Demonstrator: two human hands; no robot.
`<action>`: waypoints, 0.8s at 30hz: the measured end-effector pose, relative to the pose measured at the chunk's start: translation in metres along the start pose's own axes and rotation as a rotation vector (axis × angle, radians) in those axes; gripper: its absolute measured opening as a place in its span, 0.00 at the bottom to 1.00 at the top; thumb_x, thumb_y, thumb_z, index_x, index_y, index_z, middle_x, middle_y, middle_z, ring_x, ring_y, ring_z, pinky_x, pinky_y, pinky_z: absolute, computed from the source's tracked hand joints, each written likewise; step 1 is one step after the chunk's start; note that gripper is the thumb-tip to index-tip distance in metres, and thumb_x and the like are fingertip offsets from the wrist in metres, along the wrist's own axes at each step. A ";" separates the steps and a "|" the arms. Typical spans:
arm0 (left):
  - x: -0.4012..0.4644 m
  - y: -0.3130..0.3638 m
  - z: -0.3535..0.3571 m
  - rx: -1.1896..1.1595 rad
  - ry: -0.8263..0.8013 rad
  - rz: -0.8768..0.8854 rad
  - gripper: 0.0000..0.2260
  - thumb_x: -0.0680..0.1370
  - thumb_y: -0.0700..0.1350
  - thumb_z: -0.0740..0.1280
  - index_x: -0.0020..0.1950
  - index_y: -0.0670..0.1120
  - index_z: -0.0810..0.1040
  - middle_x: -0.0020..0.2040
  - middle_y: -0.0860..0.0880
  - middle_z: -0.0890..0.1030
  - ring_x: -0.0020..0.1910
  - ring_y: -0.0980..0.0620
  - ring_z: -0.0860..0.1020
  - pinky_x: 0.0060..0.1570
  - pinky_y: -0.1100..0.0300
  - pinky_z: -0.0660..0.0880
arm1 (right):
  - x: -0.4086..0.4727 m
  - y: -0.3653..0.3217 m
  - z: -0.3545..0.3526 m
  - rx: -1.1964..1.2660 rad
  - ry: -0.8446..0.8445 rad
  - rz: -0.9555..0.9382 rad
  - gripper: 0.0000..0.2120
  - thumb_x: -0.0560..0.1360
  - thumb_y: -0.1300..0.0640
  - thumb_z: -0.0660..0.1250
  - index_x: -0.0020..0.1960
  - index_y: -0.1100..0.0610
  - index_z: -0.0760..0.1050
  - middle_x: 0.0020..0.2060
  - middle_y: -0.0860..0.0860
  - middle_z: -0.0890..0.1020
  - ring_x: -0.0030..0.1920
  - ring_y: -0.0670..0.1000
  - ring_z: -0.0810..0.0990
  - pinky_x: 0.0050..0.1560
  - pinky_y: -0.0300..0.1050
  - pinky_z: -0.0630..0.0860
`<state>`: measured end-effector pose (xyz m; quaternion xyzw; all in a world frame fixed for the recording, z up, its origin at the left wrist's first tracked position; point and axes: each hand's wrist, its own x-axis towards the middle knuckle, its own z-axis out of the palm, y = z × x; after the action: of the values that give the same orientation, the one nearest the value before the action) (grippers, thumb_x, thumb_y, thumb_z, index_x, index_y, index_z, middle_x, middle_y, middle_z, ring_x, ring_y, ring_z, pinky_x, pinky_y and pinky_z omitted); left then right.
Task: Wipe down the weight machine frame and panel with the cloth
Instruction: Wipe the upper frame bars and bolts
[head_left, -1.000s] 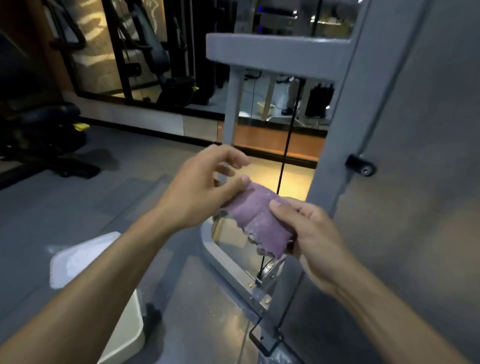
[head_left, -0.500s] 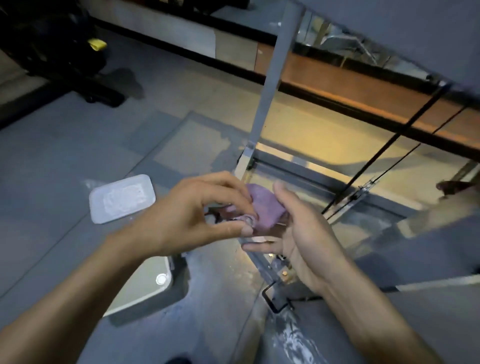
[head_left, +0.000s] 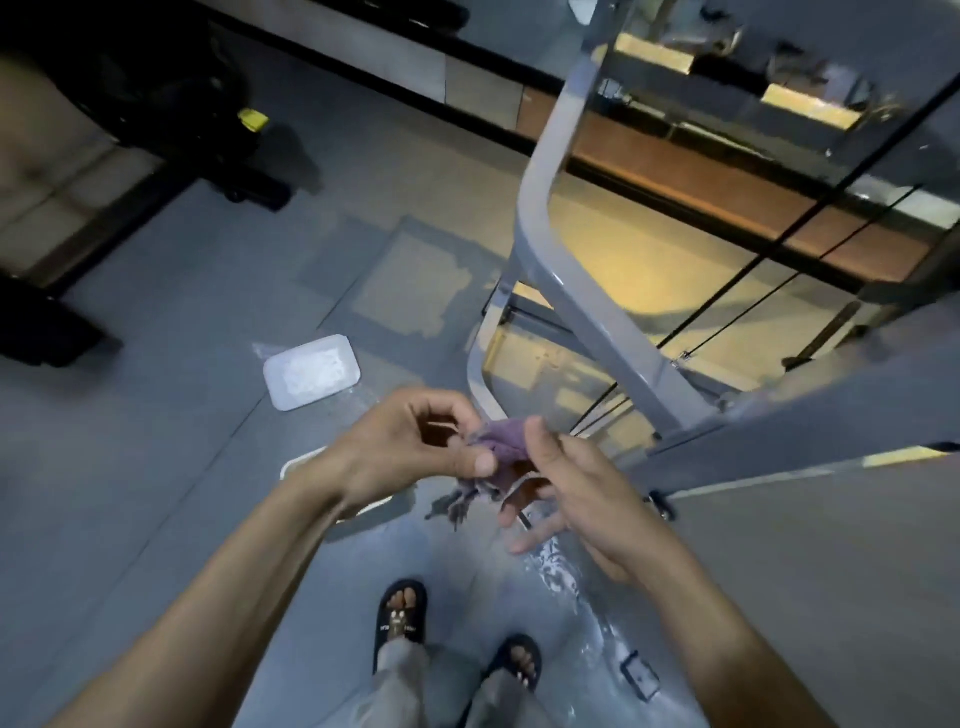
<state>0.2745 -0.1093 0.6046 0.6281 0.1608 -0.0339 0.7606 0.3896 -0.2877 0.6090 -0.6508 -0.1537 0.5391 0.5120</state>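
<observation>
Two bare hands meet in front of the person's waist, and between them sits a small purple cloth (head_left: 501, 441) with frayed grey edges — soft, light, limp enough to bunch into a wad. The left hand (head_left: 410, 447) curls its fingers and thumb round one side of it; the right hand (head_left: 576, 493) pins the other side under its thumb while its lower fingers hang loose and spread. My guess is it wants folding into a flat pad, taken by the middle rather than the ragged fringe, which would drag. Just beyond stands the grey painted steel machine frame (head_left: 587, 306), smooth and hard — the flat grey panel (head_left: 810, 545) beside it looks slick. A white plastic tray (head_left: 311, 371) lies on the floor.
</observation>
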 end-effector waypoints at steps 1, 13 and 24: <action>-0.008 0.012 0.008 -0.036 -0.017 -0.022 0.08 0.68 0.42 0.80 0.36 0.49 0.82 0.36 0.42 0.79 0.35 0.52 0.79 0.38 0.65 0.76 | -0.015 -0.008 0.001 -0.002 -0.004 0.007 0.33 0.73 0.30 0.62 0.63 0.54 0.81 0.54 0.57 0.86 0.40 0.55 0.84 0.41 0.60 0.85; -0.073 0.099 0.127 -0.397 -0.093 -0.150 0.12 0.76 0.50 0.75 0.44 0.44 0.76 0.51 0.38 0.79 0.50 0.42 0.75 0.48 0.53 0.74 | -0.168 -0.052 -0.016 -0.027 0.168 -0.168 0.19 0.78 0.43 0.64 0.62 0.52 0.81 0.50 0.55 0.87 0.43 0.55 0.86 0.38 0.53 0.85; -0.087 0.120 0.158 -0.249 0.051 -0.119 0.13 0.76 0.49 0.67 0.49 0.39 0.74 0.47 0.40 0.80 0.48 0.43 0.77 0.48 0.50 0.74 | -0.199 -0.059 -0.027 0.037 0.346 -0.276 0.06 0.81 0.59 0.68 0.49 0.58 0.83 0.44 0.58 0.86 0.43 0.57 0.84 0.47 0.53 0.82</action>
<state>0.2549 -0.2502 0.7681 0.5187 0.2201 -0.0429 0.8250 0.3598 -0.4250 0.7636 -0.6968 -0.1413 0.3470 0.6117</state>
